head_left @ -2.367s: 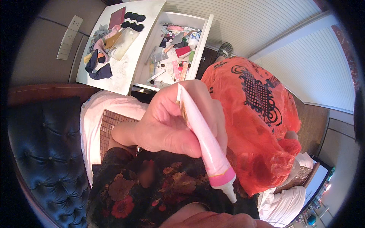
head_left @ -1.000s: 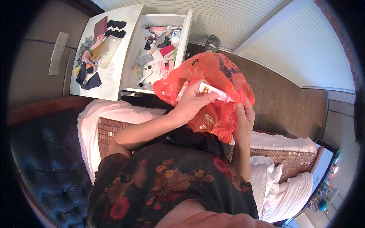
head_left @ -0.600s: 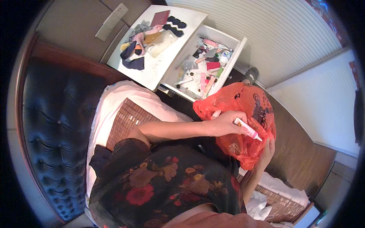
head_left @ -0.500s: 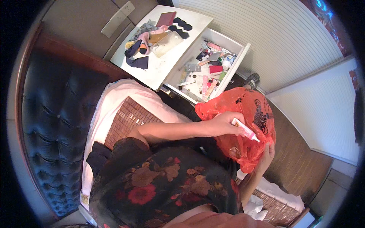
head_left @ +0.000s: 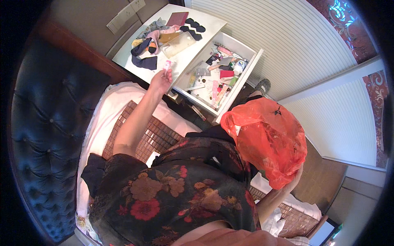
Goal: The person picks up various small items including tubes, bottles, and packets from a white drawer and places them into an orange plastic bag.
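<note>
Over the near edge of the white nightstand top (head_left: 152, 80), my left hand (head_left: 161, 82) has its fingers closed around a small white and pink squeeze tube (head_left: 167, 65). At the right, a red plastic bag (head_left: 269, 135) bulges over my lap. My right hand (head_left: 293, 181) is at the bag's lower right side and holds it there; the bag hides most of its fingers. Beyond my left hand, a dark navy cloth (head_left: 144, 62), a clear plastic tray (head_left: 179, 45) and a dark red booklet (head_left: 177, 19) lie on the nightstand.
The nightstand's drawer (head_left: 259, 65) is pulled out, with many small items inside, among them a white bottle (head_left: 239, 67) and a red packet (head_left: 226, 74). A bed with a brown woven mat (head_left: 158, 133) lies below my left arm. A tufted dark headboard (head_left: 49, 123) stands at left.
My left hand has moved with the tube from above the red bag to the nightstand, at upper left. My right hand has stayed by the bag, which now covers more of it.
</note>
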Tool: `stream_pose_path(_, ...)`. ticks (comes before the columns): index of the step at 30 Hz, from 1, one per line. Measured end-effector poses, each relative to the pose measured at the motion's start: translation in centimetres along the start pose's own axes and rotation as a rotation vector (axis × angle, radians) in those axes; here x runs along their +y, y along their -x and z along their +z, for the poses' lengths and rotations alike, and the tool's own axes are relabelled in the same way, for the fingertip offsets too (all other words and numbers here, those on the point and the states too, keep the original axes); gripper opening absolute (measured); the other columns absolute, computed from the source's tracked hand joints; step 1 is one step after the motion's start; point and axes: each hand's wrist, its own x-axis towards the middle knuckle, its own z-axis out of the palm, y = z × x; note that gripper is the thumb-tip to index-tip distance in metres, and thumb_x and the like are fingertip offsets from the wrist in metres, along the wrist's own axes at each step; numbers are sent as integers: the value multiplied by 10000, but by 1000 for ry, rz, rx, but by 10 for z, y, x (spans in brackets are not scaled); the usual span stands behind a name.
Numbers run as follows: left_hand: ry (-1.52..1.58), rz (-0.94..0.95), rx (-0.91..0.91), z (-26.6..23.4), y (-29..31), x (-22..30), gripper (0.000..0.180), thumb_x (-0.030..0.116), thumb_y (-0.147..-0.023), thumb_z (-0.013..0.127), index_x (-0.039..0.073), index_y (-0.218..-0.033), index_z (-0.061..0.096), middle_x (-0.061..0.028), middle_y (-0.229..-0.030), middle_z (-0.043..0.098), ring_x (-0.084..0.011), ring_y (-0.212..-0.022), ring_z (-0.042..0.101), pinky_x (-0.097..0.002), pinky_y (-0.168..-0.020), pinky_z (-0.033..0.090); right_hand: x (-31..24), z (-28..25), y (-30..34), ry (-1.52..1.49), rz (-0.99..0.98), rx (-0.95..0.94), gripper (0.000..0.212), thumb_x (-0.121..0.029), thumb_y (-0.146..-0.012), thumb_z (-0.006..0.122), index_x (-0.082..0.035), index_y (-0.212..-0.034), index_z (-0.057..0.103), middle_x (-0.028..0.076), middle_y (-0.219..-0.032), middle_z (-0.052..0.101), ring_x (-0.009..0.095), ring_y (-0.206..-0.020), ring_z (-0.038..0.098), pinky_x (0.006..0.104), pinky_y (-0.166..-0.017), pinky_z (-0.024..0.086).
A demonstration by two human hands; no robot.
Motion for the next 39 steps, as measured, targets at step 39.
stream_pose_path(39, -1341, 199, -201, 183, -211, -238, 623, 376, -729, 681, 34, -1200, 456, -181, -1122, 582, -287, -1045, 554, -378, -878, 460, 118, -22, -136, 510, -299, 101, 113, 20, -851, 456, 3, -916, 547, 14, -888, 552, 101, -817, 497, 232, -764, 426)
